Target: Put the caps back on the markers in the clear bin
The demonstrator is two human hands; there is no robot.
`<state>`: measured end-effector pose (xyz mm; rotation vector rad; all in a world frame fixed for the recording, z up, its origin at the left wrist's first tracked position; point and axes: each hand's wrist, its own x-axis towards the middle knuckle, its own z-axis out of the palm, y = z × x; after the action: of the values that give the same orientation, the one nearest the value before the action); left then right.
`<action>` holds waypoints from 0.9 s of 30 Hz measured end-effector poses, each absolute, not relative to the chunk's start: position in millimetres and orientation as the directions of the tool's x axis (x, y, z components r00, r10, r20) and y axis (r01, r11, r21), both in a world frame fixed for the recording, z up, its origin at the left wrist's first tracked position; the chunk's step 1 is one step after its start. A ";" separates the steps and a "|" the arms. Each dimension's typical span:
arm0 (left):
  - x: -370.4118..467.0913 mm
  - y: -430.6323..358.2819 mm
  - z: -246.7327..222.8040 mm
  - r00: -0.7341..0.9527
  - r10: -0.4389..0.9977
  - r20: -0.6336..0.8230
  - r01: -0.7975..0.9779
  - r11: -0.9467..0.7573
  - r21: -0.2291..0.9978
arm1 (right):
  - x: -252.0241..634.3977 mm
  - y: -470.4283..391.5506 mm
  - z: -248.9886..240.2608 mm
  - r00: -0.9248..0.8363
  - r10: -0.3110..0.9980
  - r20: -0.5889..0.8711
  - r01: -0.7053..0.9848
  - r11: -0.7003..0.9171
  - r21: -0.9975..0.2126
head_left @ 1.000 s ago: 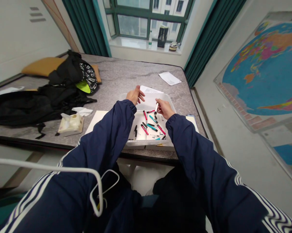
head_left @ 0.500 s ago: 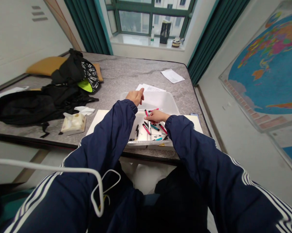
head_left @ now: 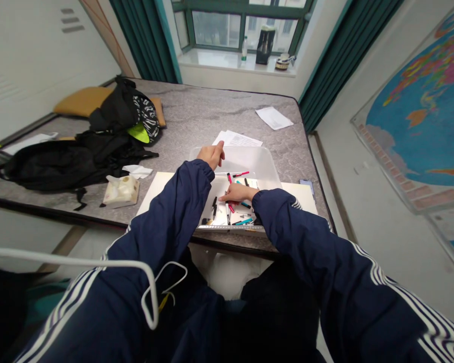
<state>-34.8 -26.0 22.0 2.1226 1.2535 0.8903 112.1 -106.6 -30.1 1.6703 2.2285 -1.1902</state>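
Note:
A clear plastic tray (head_left: 266, 166) sits on a white board (head_left: 154, 186) at the table's near edge. It holds several pens: pink (head_left: 241, 174), teal (head_left: 244, 221) and black (head_left: 214, 204). My left hand (head_left: 211, 154) rests on the tray's far left rim with its fingers stretched out and nothing in them. My right hand (head_left: 237, 192) lies palm down inside the tray on the pens. A white pen (head_left: 227, 214) lies just below its fingertips; whether the fingers still grip it is hidden.
A tissue pack (head_left: 121, 190) and black bags (head_left: 60, 161) lie on the left of the grey table. Loose papers (head_left: 274, 117) lie farther back, and a phone (head_left: 307, 185) is right of the tray. A white cable (head_left: 98, 264) crosses my left sleeve. A world map (head_left: 431, 101) hangs on the right wall.
My right hand, which held a white pen upright above the tray, has dropped into the tray and slid left over the pens. My left hand settled onto the rim.

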 end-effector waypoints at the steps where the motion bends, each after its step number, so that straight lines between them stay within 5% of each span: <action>1: -34.8 -26.1 22.1 0.358 0.895 0.268 0.554 -0.434 0.711 | 111.3 -106.8 -29.8 -0.366 0.766 -0.528 0.871 0.082 -0.485; 6: -34.3 -28.3 24.4 0.348 0.910 0.224 0.561 -0.394 0.728 | 113.3 -103.6 -24.8 -0.320 0.781 -0.536 0.904 0.084 -0.419; 17: -29.5 -33.4 29.4 0.348 0.917 0.192 0.513 -0.358 0.780 | 128.7 -95.3 -13.1 -0.180 0.955 -0.236 0.913 0.074 -0.400; 27: -27.1 -31.4 28.4 0.375 0.910 0.175 0.513 -0.361 0.779 | 146.3 -100.2 -13.5 -0.094 0.870 -0.484 0.992 0.040 -0.120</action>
<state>-27.1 -31.4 28.4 2.0090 1.2227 0.8129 146.3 -100.2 -13.5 1.9012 2.0423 -0.6237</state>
